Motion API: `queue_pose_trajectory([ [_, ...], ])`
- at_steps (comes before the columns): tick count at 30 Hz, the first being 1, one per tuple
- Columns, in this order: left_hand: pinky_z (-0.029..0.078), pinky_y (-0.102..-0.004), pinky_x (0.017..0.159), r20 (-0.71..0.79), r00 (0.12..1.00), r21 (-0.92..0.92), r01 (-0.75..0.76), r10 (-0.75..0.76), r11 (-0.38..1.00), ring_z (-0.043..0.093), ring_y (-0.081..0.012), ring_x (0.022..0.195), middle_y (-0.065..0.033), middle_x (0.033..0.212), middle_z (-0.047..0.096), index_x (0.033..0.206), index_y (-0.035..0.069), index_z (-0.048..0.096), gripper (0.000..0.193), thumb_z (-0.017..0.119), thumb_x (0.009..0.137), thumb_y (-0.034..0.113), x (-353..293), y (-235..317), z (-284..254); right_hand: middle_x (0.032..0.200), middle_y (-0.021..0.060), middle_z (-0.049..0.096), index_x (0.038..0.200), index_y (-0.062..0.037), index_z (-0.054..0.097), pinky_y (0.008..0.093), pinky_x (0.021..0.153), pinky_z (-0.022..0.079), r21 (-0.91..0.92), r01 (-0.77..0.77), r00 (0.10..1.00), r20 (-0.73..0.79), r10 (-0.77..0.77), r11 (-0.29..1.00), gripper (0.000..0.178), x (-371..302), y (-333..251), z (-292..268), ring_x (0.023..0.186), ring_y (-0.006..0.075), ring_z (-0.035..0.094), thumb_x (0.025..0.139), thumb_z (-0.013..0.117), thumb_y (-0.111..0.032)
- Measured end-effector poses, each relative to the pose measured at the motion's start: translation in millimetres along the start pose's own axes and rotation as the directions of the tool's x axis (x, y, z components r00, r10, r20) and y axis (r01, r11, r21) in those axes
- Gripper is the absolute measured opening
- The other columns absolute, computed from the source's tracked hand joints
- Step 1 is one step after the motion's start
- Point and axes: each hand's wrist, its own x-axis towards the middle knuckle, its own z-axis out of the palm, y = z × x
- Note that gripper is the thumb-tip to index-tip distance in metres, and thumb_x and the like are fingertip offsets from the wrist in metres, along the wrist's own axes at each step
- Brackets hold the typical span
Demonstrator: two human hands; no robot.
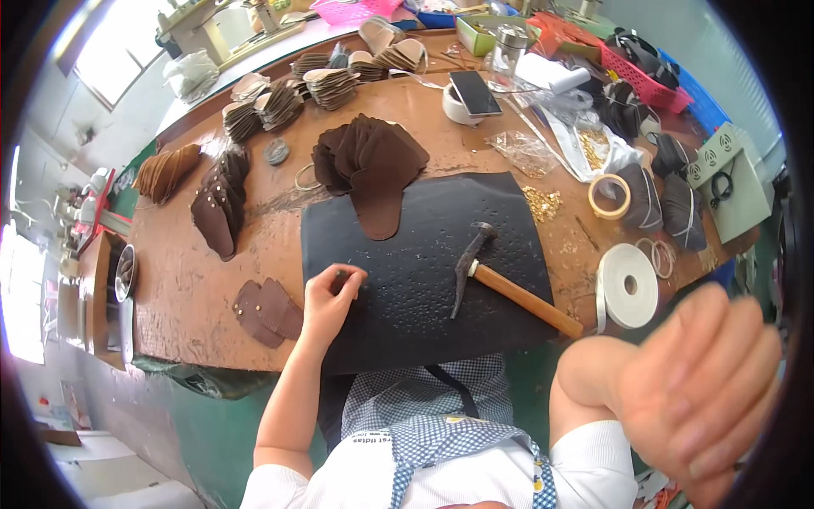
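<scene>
Taking the black mat (398, 318) as our landmark, we are starting to its left, where brown studded pieces (273, 312) are lying overlapped on the desk (178, 288); we are judging them light, bendable and easily scratched, so we are favouring a pinch at a plain rim. Our left hand (332, 293) is hovering over the mat's left side, thumb and forefinger drawn together, though we are not managing to tell whether anything small is sitting between them. A fan of dark brown pieces (369, 165) is straddling the mat's far edge; we are expecting soft, thin sheets, apt to slide apart, and are preferring the rounded near end for lifting. Across the mat's right half the hammer (509, 290) is lying, head-heavy by its look, its wooden handle offering the firmest hold. Beside the mat's far right corner, gold-coloured bits (543, 204) are lying loose, tiny and likely slippery. Right of the mat, our right hand (699, 386) is hanging raised and blurred, fingers curled; we are not managing to tell whether it is gripping anything.
</scene>
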Motion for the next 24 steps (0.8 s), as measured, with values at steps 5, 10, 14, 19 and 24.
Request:
queue_pose_trajectory([
  [5,0.046,-0.0246,0.066,-0.203,0.943,0.309,-0.195,0.265,0.931,0.056,-0.0077,0.070,-0.0017,0.074,0.064,0.095,0.001,0.071,0.014,0.072,0.089,0.014,71,-2,5,0.068,-0.0108,0.051,0.073,-0.0190,0.056,0.0197,0.060,0.041,0.198,0.218,0.962,0.121,-0.245,0.956,0.022,2,-20,-22,0.061,0.0038,0.050,0.090,0.065,-0.030],
  [10,0.051,-0.0311,0.077,-0.275,0.910,0.374,-0.196,0.311,0.906,0.067,-0.0174,0.080,-0.0098,0.084,0.072,0.100,0.001,0.070,0.031,0.081,0.081,0.023,129,5,18,0.067,-0.0026,0.050,0.062,-0.0193,0.054,0.0278,0.060,0.033,-0.130,0.224,0.971,0.115,-0.210,0.966,0.036,-32,-27,-85,0.065,0.0105,0.047,0.089,0.064,-0.042],
  [14,0.049,-0.0281,0.067,-0.307,0.926,0.361,-0.101,0.221,0.927,0.060,-0.0115,0.071,-0.0065,0.076,0.068,0.097,-0.002,0.071,0.030,0.081,0.081,0.021,135,-6,13,0.081,0.0030,0.064,0.091,0.0008,0.068,0.0257,0.066,0.048,-0.753,-0.489,0.794,-0.176,0.582,0.440,0.002,-67,68,-130,0.073,0.0105,0.059,0.090,0.067,0.000],
  [19,0.040,-0.0228,0.055,-0.271,0.947,0.025,-0.173,0.173,0.985,0.050,-0.0046,0.062,0.0056,0.072,0.056,0.098,0.001,0.068,0.019,0.076,0.088,0.015,124,5,16,0.087,0.0089,0.072,0.094,-0.0011,0.072,0.0277,0.071,0.054,-0.919,-0.384,0.614,-0.185,0.767,0.085,0.008,-132,132,-220,0.076,0.0156,0.069,0.086,0.070,-0.002],
  [24,0.028,-0.0197,0.047,-0.102,0.984,-0.229,0.120,-0.147,0.966,0.041,-0.0007,0.054,0.0055,0.071,0.053,0.092,0.005,0.065,0.016,0.076,0.087,0.014,58,60,-1,0.084,0.0149,0.068,0.084,-0.0027,0.070,0.0438,0.074,0.053,-0.975,-0.220,0.563,-0.156,0.812,-0.035,0.010,-144,145,-227,0.081,0.0346,0.067,0.078,0.075,-0.009],
])
